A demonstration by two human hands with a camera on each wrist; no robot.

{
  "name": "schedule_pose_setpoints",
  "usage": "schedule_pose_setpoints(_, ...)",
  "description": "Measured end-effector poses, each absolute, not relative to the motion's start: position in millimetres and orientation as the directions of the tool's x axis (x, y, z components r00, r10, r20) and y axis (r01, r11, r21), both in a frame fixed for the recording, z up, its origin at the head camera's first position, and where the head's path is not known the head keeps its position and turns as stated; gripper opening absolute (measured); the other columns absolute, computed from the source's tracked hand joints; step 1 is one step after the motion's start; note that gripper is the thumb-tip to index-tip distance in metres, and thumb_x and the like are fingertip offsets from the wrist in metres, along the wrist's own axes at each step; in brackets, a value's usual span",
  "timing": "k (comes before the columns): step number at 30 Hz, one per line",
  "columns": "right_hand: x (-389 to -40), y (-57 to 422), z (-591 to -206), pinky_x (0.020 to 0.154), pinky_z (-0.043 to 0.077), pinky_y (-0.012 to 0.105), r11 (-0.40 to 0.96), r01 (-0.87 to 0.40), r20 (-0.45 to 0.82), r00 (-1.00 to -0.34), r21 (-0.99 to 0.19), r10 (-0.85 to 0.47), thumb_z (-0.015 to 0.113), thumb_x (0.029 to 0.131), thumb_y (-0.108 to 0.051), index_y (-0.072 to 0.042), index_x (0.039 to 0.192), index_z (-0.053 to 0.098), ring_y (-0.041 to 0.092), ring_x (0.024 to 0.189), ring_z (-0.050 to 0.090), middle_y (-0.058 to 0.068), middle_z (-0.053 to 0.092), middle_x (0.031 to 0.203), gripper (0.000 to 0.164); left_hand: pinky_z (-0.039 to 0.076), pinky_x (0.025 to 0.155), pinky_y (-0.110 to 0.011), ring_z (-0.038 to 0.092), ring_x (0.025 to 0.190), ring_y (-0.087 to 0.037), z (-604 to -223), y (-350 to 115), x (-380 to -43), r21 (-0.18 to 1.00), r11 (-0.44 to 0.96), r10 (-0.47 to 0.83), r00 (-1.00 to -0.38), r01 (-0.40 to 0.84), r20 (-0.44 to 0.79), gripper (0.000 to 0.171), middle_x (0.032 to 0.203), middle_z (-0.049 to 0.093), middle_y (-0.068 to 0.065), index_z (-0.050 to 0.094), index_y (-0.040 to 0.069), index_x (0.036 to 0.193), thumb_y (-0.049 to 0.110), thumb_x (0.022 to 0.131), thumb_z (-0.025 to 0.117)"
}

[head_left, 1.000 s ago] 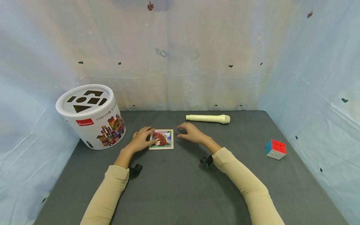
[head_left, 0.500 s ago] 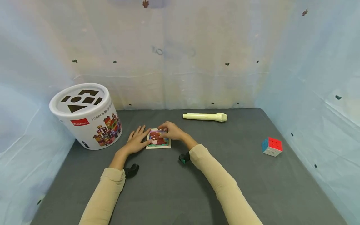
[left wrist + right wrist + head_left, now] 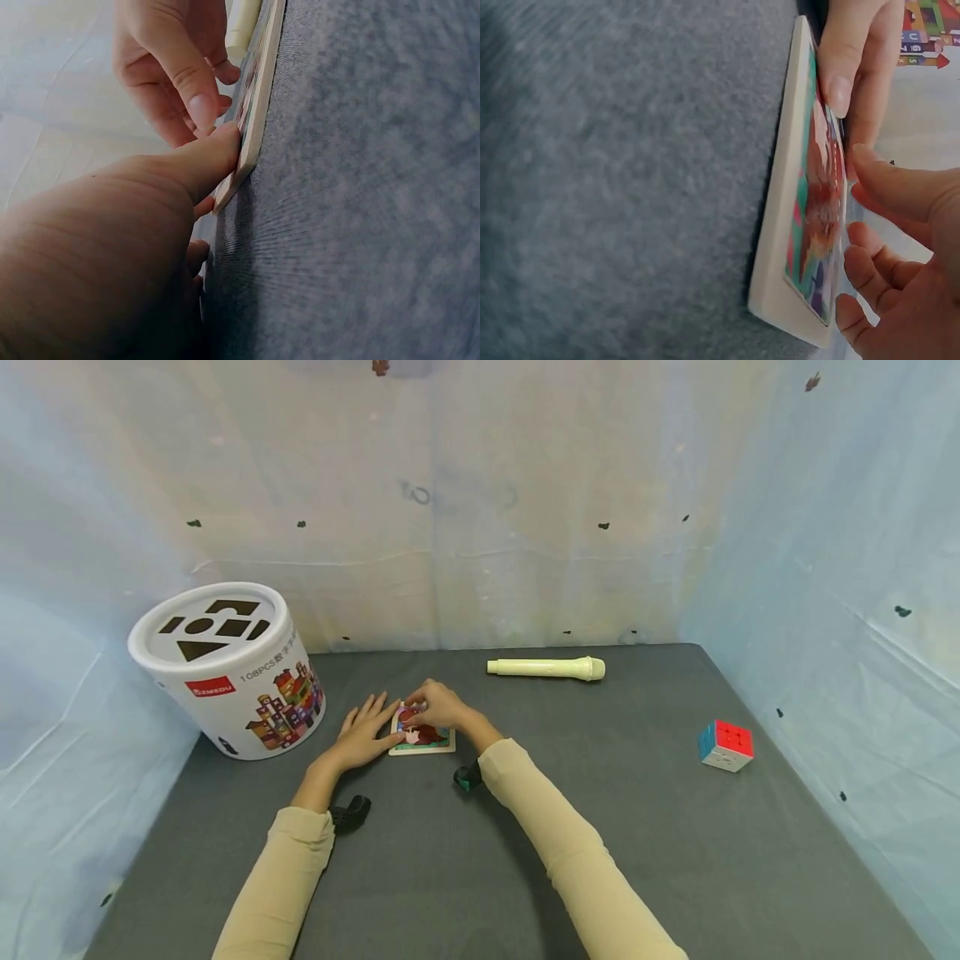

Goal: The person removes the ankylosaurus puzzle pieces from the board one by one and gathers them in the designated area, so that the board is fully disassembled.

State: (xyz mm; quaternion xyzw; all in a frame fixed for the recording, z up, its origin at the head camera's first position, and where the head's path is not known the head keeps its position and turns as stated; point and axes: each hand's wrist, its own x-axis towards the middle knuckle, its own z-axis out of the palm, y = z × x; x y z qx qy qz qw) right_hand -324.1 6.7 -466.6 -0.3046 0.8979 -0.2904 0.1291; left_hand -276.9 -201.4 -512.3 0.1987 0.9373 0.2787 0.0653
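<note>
A small square picture puzzle (image 3: 433, 737) with a pale wooden frame lies flat on the grey cloth, showing a red-brown dinosaur. My left hand (image 3: 360, 740) rests at its left side, fingers spread; the thumb (image 3: 223, 146) presses on the frame's edge in the left wrist view. Over the upper part of the picture is my right hand (image 3: 444, 707), with bent fingers and the thumb apart from them. In the right wrist view its fingertips (image 3: 864, 268) come close over the picture (image 3: 821, 202), with nothing seen between them.
A large white bucket (image 3: 258, 714) with shape-cut holes in its lid stands at the back left. A pale yellow toy microphone (image 3: 543, 668) lies at the back. To the right sits a puzzle cube (image 3: 726, 746) with a red top. Pale curtains (image 3: 510, 510) enclose the table.
My right hand has come leftward from beside the puzzle to over it, moving on toward its upper left. The left hand's fingers have spread while its thumb stays at the frame.
</note>
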Motion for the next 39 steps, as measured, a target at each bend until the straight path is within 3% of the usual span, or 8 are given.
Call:
schedule_pose_setpoints(20,-322.8,-2.7,-472.6,0.082,0.046,0.033,0.715,-0.464,-0.055,-0.819,-0.523,-0.571,0.075,0.092,-0.027,-0.01,0.128,0.065,0.018,0.099,0.053,0.009,0.054,0.117,0.041,-0.006,0.115,-0.064,-0.002,0.15,-0.044,-510.7,-201.6,-277.5,0.553,0.763,0.409,-0.912,0.335,-0.012,0.075,0.164,0.007,-0.025,0.023,0.006,0.159,0.043,0.102,0.055)
schedule_pose_setpoints(28,-322.4,-5.0,-471.6,0.09,0.043,0.039,0.714,-0.425,-0.069,-0.832,-0.556,-0.55,0.075,0.092,-0.025,-0.009,0.128,0.063,0.019,0.102,0.054,0.008,0.052,0.119,0.041,-0.006,0.115,-0.063,-0.003,0.15,-0.043,-509.2,-201.4,-277.3,0.562,0.758,0.41,-0.912,0.332,-0.014,0.075,0.164,0.007,-0.024,0.023,0.006,0.159,0.042,0.102,0.056)
schedule_pose_setpoints(39,-320.0,-6.9,-473.2,0.092,0.042,0.038,0.71,-0.388,-0.065,-0.852,-0.587,-0.519,0.076,0.091,-0.021,-0.008,0.127,0.063,0.019,0.103,0.055,0.006,0.053,0.118,0.04,-0.005,0.115,-0.064,-0.002,0.15,-0.044,-510.5,-201.1,-276.8,0.564,0.751,0.418,-0.908,0.342,-0.006,0.077,0.163,0.007,-0.026,0.023,0.004,0.159,0.043,0.101,0.056)
